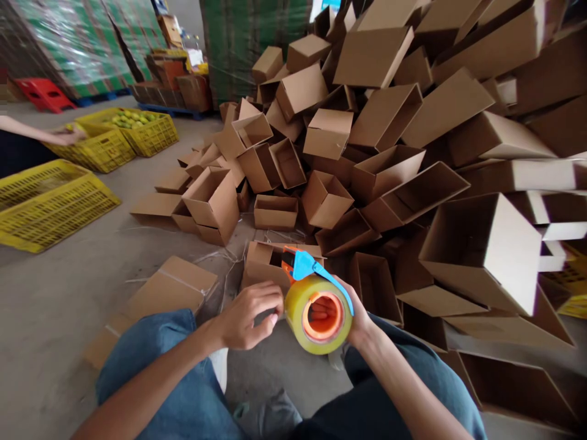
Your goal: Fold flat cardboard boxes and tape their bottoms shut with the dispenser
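Note:
My right hand (355, 311) grips a tape dispenser (316, 302) with a blue and orange frame and a roll of clear yellowish tape; my fingers show through the orange core. My left hand (250, 315) is curled beside the roll, fingertips pinched at the roll's left edge, perhaps on the tape end; I cannot make out what it pinches. Both hands hover above my knees in blue jeans. Just beyond them lies an open cardboard box (266, 263) on the concrete floor.
A large heap of open cardboard boxes (413, 140) fills the right and middle. A flat taped box (177, 284) lies at my left knee. Yellow plastic crates (50, 205) stand at left, one (142, 128) holding green fruit. Another person's hand (64, 135) reaches over a crate (103, 150).

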Tool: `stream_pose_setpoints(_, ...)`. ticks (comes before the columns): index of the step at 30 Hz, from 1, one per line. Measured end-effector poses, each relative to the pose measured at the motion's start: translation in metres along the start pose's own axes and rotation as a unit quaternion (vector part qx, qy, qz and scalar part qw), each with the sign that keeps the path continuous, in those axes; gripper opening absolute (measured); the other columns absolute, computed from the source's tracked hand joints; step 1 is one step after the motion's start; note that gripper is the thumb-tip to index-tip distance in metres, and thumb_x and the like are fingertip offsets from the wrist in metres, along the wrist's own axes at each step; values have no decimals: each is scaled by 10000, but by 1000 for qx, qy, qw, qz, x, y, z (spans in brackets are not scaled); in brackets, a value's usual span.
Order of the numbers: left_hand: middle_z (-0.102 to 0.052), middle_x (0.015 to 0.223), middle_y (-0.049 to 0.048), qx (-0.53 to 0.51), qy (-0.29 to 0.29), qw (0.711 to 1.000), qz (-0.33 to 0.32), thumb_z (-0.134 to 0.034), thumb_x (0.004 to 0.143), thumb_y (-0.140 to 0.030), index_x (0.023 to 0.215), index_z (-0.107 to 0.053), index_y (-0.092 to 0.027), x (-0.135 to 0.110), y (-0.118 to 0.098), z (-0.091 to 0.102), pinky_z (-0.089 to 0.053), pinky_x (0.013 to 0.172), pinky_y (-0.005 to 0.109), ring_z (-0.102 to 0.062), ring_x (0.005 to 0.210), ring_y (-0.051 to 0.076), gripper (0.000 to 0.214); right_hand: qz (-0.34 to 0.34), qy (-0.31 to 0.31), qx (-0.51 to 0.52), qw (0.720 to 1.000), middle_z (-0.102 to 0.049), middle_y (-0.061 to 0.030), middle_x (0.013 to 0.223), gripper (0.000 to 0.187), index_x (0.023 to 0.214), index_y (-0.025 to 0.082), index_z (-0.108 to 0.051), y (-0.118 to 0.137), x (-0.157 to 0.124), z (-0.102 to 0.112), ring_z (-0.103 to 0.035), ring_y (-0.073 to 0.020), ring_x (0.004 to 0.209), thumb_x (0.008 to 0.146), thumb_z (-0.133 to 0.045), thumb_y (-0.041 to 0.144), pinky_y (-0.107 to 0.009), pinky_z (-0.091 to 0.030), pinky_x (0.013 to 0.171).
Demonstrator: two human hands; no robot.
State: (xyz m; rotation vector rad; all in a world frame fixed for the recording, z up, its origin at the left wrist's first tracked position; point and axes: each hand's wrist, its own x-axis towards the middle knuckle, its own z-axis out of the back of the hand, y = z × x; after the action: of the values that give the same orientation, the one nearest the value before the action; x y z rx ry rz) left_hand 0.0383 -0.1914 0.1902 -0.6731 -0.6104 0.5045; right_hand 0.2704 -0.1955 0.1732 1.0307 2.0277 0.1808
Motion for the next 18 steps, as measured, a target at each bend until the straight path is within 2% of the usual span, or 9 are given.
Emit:
stream_pose_setpoints(4, -528, 797, 32, -22, -49, 998, 8, -484, 823, -180, 817, -462, -210, -3, 0, -3, -426, 678, 303, -499, 740, 172, 37, 8, -4, 0, 1000, -746, -61, 725, 158, 797, 210, -656, 0, -2, -1, -684, -236, 644, 785, -622, 364, -357, -561, 686)
stream_pose_setpoints(8, -540, 842, 40, -12, -114, 992, -46, -521, 812, -99, 920, -536, -204, -3, -1, -5, -460, 672, 288, -529, 767, 164, 151, 15, -4, 6, 1000, -753, -69, 754, 172, 795, 210, -652, 1, -4, -2, -697, -240, 672, 801, -614, 378, -358, -565, 697)
stream_pose_setpoints(11, -562, 887, 48, 27, -117, 990, -74, -522, 817, -72, 873, -624, -215, -3, -2, -3, -470, 668, 278, -547, 772, 154, 183, 26, 6, 6, 1000, -757, -77, 778, 180, 810, 208, -652, 2, -5, -1, -708, -253, 706, 808, -611, 383, -371, -567, 702)
stream_pose_setpoints(14, -585, 905, 61, 44, -123, 988, -78, -493, 823, -98, 809, -654, -217, -3, -1, -2, -477, 714, 321, -552, 818, 181, 200, 22, 13, 15, 1000, -749, -65, 754, 182, 807, 209, -653, 2, -5, 0, -689, -233, 650, 814, -613, 386, -348, -559, 666)
stream_pose_setpoints(18, -604, 936, 81, 35, -132, 988, -73, -470, 849, -151, 864, -661, -207, -3, 1, -3, -474, 782, 376, -558, 892, 214, 199, 12, -5, 34, 999, -748, -72, 753, 203, 791, 191, -666, 2, -5, 0, -684, -223, 664, 834, -576, 368, -334, -557, 683)
